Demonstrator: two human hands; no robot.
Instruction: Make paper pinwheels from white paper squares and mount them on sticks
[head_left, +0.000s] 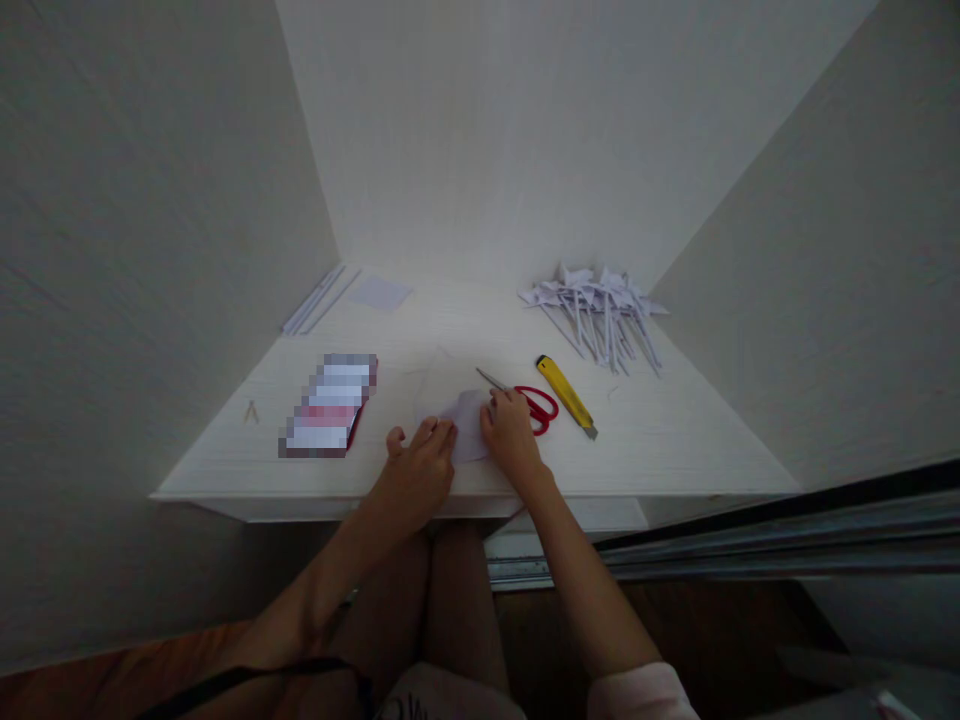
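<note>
Two bare hands meet over a piece of thin white paper [471,425] near the front edge of the white wood-grain table [465,330]. Our left hand [418,475] has its fingers bent onto the paper's left side, where a part looks raised or folded; our right hand [514,435] curls at its right side. Both touch the paper, but our fingers cover its edges, so we cannot tell whether either hand pinches it or only presses it. A faint pale outline lies beyond the left fingers, too dim for us to name.

Just beyond our right hand are the red-handled metal scissors [534,391], partly hidden by that hand. To their right lies a yellow plastic utility knife [566,392], its blade end toward us. Farther back on the right, folded white paper shapes with thin stems [600,300] overlap too much for us to count.

On the left, a phone with a dark red edge [330,405] has its screen pixelated. Behind it lie narrow white paper sticks [315,303] and a flat white paper square [381,292]. Left of the phone, we cannot identify a small tan V-shaped object [251,411].
</note>
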